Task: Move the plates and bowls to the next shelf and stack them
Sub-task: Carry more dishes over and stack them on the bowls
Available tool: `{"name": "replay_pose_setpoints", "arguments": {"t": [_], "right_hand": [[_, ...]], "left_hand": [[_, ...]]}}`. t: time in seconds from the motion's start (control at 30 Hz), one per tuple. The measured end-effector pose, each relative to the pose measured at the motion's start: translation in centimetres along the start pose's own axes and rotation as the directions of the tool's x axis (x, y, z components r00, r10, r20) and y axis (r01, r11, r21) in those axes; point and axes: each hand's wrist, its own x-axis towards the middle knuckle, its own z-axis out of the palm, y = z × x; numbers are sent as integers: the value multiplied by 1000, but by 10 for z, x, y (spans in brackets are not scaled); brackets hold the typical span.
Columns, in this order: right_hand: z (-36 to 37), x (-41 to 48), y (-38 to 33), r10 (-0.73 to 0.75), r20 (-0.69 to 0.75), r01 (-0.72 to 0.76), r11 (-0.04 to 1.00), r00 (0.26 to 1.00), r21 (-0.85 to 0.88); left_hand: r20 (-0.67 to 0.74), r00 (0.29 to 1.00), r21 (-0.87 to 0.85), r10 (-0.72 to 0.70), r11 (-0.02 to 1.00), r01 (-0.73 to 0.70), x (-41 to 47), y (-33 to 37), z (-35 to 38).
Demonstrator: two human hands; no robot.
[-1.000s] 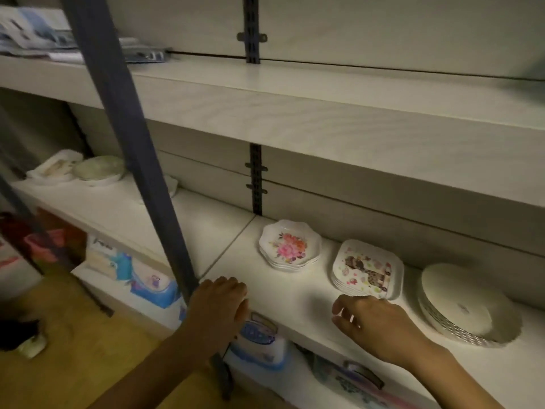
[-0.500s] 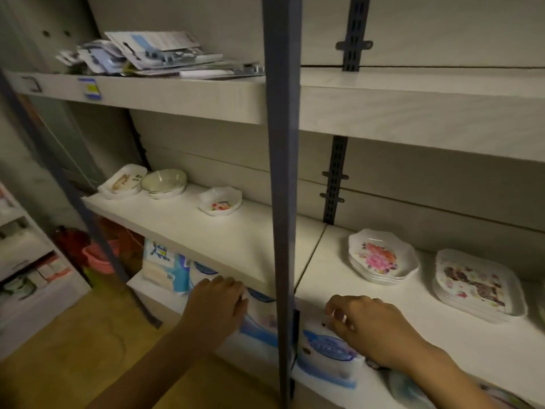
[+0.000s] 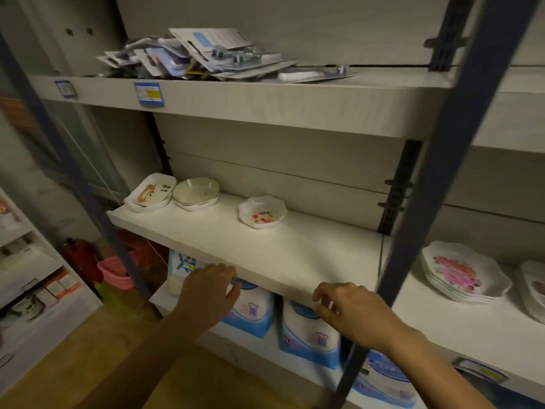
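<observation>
On the left shelf (image 3: 295, 255) stand a rectangular white dish stack (image 3: 150, 193) at the far left, a stack of round pale bowls (image 3: 196, 193) beside it, and a small scalloped floral bowl (image 3: 262, 212) alone in the middle. The right shelf holds a stack of scalloped pink-flower plates (image 3: 464, 271) and, cut by the frame edge, another patterned plate stack (image 3: 535, 287). My left hand (image 3: 209, 290) hovers empty at the left shelf's front edge, fingers loosely curled. In front of the same edge, near the post, is my right hand (image 3: 354, 312), also empty with fingers apart.
A dark blue metal upright (image 3: 436, 184) crosses diagonally between the two shelves, close to my right hand. Blue-and-white packages (image 3: 309, 329) fill the shelf below. Carded goods (image 3: 206, 54) lie on the top shelf. A pink basket (image 3: 113, 273) sits low at the left.
The view has swung left, so the left shelf and its dishes are now central and the right shelf's stacks slid to the frame edge. Both hands stayed empty near the shelf front.
</observation>
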Motion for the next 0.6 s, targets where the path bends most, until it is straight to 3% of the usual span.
{"name": "replay_pose_setpoints", "arguments": {"t": [0.4,0.6], "right_hand": [[18,166,-37,118,-8,-118,990,993,-72],[22,220,-58,232,18,-230,969,972,-95]], "left_hand": [[103,994,41,-39,999,35,96,-159,13],[146,989,-23,-10,1000,14,137,-224,38]]}}
